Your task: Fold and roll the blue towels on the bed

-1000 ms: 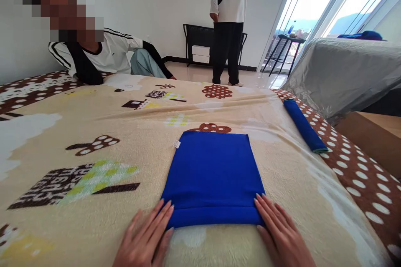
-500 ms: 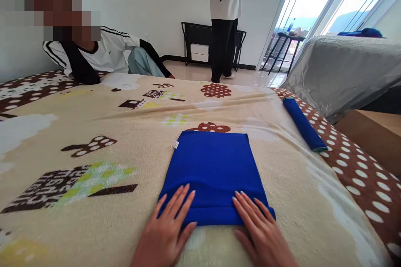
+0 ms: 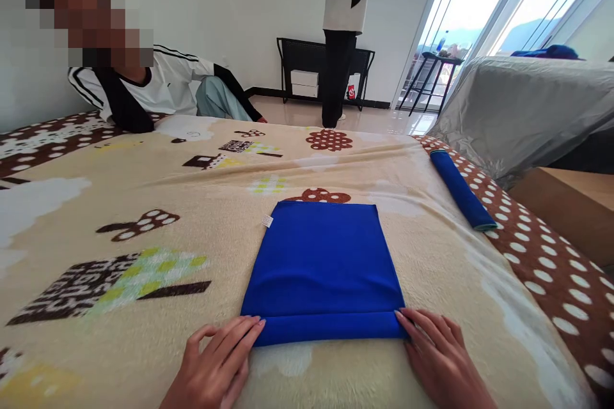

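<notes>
A blue cloth (image 3: 323, 255) lies flat on the patterned blanket, its near edge turned over into a narrow band. At the band's left end, my left hand (image 3: 215, 358) is closed, fingers pinching the cloth's corner. My right hand (image 3: 439, 351) grips the band's right end in the same way, its thumb partly hidden below the fingers. A small white tag (image 3: 267, 222) sticks out from the cloth's upper left edge. Off to the right, a rolled dark blue cloth (image 3: 463, 190) rests apart from both hands.
The cream blanket (image 3: 201, 198) covers the bed, with a brown dotted border. A person (image 3: 167, 80) leans on its far left edge; another person (image 3: 338, 70) stands beyond. A cardboard box (image 3: 566, 204) and a plastic-covered piece of furniture (image 3: 522, 108) stand at right, a stool (image 3: 434, 77) by the window.
My hands have moved outward from lying flat on the cloth to its two near corners, and their fingers have closed there. The standing person has shifted posture.
</notes>
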Motion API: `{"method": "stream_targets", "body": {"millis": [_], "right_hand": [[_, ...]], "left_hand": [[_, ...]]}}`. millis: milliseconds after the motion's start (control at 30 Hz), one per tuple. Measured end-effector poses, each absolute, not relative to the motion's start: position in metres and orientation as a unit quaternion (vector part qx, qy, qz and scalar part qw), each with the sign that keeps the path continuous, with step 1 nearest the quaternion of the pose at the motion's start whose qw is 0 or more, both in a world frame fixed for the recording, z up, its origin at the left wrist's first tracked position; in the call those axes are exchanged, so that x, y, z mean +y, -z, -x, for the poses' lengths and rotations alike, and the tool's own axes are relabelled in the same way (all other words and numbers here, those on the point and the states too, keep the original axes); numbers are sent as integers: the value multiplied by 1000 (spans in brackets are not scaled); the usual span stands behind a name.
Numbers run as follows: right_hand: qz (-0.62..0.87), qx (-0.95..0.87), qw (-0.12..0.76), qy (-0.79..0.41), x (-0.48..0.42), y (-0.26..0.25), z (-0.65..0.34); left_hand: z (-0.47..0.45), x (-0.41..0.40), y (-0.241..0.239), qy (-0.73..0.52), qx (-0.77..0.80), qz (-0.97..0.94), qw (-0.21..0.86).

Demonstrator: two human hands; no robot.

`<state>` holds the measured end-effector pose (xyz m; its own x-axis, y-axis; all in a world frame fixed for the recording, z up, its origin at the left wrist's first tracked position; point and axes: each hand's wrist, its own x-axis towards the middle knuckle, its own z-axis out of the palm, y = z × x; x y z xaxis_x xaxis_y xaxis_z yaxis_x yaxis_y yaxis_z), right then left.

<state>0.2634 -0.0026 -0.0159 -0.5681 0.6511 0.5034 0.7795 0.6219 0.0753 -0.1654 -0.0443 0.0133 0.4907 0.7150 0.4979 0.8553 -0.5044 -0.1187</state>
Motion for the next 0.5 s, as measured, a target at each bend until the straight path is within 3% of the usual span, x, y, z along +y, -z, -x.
{"method": "stream_targets", "body": {"millis": [133,367,433,500], "right_hand": [[425,-870,227,104,9,12,-260],[442,-869,221,-8,1,-16,-267],[454,-864,216,-4,1,-14,-264],[501,-831,238,49,3,-7,-252]], "left_hand": [[172,-31,-18,237,-473,836,145],[184,-46,-22,275,-527,804,-26],[181,-49,-17,276,-549,789,-15],[168,-47,-11,278,-587,757,71]]}}
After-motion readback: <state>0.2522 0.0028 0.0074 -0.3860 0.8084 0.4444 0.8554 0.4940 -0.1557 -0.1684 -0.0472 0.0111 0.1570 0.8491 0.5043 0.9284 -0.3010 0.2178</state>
